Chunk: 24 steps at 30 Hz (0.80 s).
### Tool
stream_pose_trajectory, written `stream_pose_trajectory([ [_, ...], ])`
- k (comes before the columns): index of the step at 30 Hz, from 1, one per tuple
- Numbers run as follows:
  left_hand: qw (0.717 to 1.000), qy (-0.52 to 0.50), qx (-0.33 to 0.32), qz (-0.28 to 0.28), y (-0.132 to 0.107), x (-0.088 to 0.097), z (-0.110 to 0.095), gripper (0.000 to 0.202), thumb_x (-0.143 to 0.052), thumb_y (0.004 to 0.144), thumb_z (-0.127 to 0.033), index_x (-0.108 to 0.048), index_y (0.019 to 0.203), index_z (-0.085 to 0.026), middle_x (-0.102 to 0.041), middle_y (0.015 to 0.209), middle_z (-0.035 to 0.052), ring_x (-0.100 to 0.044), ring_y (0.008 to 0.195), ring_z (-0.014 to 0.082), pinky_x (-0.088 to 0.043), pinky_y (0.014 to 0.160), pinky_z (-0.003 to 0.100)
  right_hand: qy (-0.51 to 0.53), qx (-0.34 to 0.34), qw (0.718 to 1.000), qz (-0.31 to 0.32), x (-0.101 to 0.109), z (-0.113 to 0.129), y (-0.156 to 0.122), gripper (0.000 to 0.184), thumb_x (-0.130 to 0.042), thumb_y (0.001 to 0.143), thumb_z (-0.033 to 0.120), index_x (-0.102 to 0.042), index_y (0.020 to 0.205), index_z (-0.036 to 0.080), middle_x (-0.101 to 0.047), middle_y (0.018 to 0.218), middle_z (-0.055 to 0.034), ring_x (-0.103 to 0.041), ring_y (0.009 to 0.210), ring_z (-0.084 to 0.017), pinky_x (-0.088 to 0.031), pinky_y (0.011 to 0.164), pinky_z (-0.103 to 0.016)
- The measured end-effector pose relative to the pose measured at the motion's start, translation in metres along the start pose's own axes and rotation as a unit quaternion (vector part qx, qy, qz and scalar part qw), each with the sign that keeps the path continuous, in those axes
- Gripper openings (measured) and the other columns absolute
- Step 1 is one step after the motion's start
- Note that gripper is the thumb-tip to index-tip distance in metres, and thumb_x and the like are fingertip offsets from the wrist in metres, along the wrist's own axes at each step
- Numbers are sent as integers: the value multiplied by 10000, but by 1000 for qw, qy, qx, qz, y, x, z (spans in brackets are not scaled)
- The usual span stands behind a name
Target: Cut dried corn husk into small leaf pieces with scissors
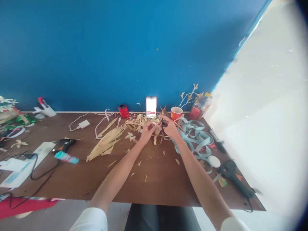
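Near the back of the table, my left hand [147, 131] pinches a small pale piece [155, 124] that looks like dried corn husk. Just to its right, my right hand [170, 127] is closed round the dark handles of a pair of scissors [163, 124]. Their blades point up and left, close to the pale piece; whether they touch it I cannot tell. Behind and under both hands lies a heap of dry husk scraps [138, 122]. A larger bundle of dried husk [106, 146] stretches out left of my left hand, with a cut flower-shaped husk piece [130, 136] beside it.
A lit phone [151, 107] leans on the blue wall. A red paper cup [176, 113], a bottle [199, 107] and tangled light-blue ribbon [192, 134] are at right. Glue guns [234, 176] lie at both sides. A power strip [29, 165] and a red tape roll [123, 111] are leftward.
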<state>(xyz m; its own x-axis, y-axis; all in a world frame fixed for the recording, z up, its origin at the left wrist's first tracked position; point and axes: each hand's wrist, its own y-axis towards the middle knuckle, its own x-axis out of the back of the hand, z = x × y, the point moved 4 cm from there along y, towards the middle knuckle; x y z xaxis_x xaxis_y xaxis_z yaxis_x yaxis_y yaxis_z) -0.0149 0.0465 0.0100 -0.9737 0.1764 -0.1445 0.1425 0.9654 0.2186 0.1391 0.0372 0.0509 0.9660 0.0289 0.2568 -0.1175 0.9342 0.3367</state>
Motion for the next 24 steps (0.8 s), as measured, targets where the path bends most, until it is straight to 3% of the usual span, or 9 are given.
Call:
stream_pose_trajectory([
  [5, 1000, -16, 2, 2, 1, 0, 4, 313, -733, 730, -416, -602, 871, -170, -617, 780, 15, -555, 681, 109, -450, 653, 241, 35, -20, 999, 13, -1, -9, 1, 643, -680, 661, 215, -552, 1288, 163, -676, 794, -23, -614, 729, -165, -504, 700, -286],
  [14, 1000, 3, 25, -18, 1, 4, 9, 290, -701, 752, -393, -523, 821, -175, -553, 635, -36, -533, 572, 98, -442, 596, 239, -111, 4, 991, -74, 2, -11, -1, 439, -633, 699, 234, -658, 1134, 189, -693, 798, -20, -636, 724, -167, -507, 721, -282],
  [24, 1000, 0, 8, -29, 1, 5, 8, 282, -693, 752, -376, -488, 816, -193, -525, 611, -56, -522, 549, 95, -428, 578, 232, -117, 21, 989, -92, -2, -11, -1, 412, -616, 700, 212, -662, 1109, 194, -690, 786, -19, -636, 711, -166, -504, 700, -272],
])
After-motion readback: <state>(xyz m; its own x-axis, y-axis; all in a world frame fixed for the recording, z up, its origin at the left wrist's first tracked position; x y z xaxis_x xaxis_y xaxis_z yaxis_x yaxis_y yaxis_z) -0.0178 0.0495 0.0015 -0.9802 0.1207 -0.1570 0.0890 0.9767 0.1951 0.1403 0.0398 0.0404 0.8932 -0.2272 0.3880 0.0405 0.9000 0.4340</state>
